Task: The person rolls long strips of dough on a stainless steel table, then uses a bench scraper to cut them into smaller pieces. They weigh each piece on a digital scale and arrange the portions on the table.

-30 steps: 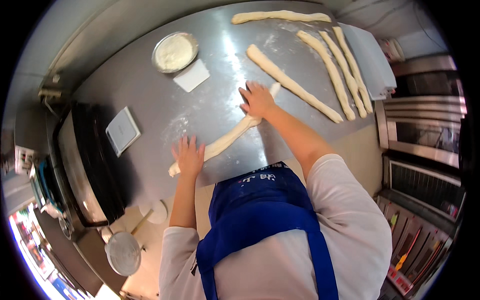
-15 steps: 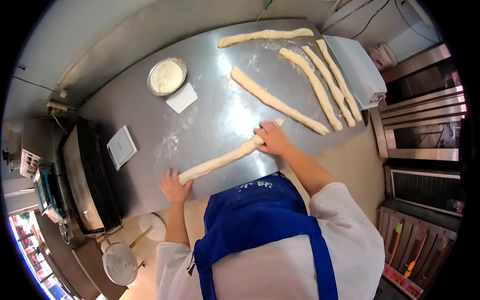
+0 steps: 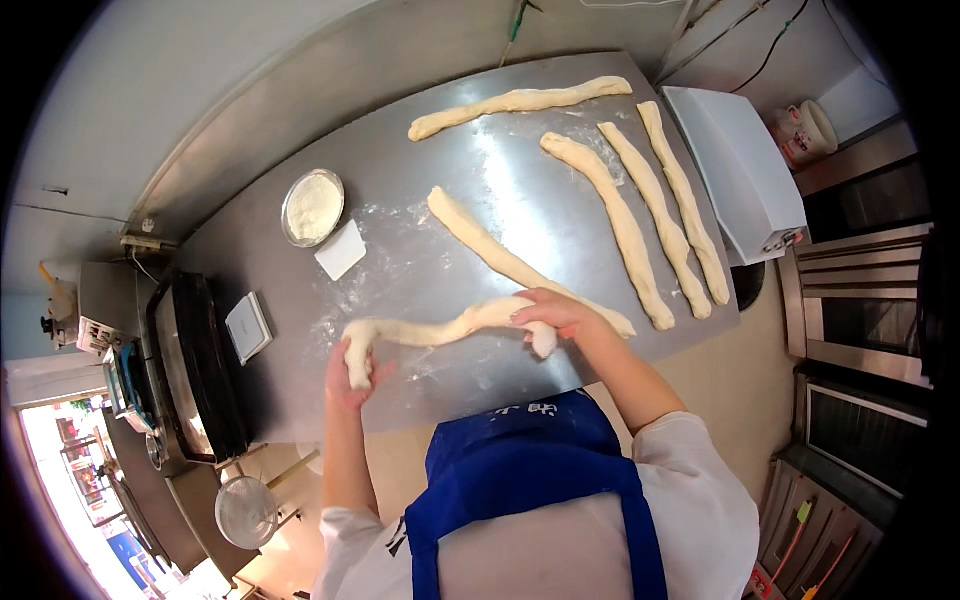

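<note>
A long rope of pale dough (image 3: 430, 331) stretches between my two hands just above the steel table (image 3: 520, 190). My left hand (image 3: 352, 373) grips its left end, which droops down over the palm. My right hand (image 3: 556, 317) closes over its right end near the table's front edge. Another dough rope (image 3: 500, 258) lies diagonally on the table just behind my right hand.
Three dough ropes (image 3: 655, 215) lie side by side at the right, and one more dough rope (image 3: 520, 100) at the back. A round tin of flour (image 3: 312, 207), a white scraper (image 3: 341, 250) and a small scale (image 3: 248, 327) stand left. A white box (image 3: 738, 170) is right.
Both hands have lifted the ends of the dough rope off the table. It was lying straight and being rolled; now it hangs curved between them.
</note>
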`<move>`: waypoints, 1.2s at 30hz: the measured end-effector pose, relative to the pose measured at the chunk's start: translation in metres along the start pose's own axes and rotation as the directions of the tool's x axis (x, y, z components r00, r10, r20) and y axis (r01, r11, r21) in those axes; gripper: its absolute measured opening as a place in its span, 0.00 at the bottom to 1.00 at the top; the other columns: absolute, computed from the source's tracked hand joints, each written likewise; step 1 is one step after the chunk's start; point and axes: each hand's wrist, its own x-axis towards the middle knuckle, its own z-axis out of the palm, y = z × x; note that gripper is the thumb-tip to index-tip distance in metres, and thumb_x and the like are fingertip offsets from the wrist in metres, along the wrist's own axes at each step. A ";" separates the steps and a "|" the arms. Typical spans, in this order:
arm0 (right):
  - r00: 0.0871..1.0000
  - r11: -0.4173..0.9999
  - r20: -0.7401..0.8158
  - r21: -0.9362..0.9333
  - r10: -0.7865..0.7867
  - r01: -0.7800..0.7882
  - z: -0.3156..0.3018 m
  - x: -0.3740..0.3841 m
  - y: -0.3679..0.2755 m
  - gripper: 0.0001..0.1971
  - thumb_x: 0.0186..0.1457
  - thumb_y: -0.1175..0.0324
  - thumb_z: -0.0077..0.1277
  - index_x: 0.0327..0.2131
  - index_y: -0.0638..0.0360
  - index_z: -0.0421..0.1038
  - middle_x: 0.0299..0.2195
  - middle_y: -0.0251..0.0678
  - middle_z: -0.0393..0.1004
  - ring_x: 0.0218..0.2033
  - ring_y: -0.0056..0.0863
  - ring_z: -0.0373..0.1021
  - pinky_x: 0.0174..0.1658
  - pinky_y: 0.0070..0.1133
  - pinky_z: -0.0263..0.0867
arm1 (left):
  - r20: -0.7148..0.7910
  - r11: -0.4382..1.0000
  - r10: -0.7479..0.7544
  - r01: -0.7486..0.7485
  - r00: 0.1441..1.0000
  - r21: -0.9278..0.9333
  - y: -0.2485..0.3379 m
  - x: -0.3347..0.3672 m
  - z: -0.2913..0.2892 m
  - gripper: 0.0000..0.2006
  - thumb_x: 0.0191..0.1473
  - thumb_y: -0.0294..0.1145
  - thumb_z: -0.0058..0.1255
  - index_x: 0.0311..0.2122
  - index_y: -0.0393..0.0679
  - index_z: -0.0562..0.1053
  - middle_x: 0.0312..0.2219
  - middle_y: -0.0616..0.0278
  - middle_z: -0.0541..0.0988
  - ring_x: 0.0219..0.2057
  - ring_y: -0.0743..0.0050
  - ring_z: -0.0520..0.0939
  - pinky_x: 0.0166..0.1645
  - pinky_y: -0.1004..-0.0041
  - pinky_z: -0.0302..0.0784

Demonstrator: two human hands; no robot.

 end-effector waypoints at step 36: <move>0.626 0.017 0.096 -0.985 -0.774 0.172 -0.056 0.031 -0.048 0.26 0.50 0.70 0.60 0.54 0.60 0.68 0.55 0.53 0.64 0.55 0.50 0.65 0.57 0.38 0.64 | -0.606 0.265 0.473 0.552 0.640 0.790 0.085 0.199 0.059 0.54 0.37 0.65 0.67 0.60 0.33 0.61 0.59 0.42 0.64 0.65 0.46 0.58 0.65 0.46 0.54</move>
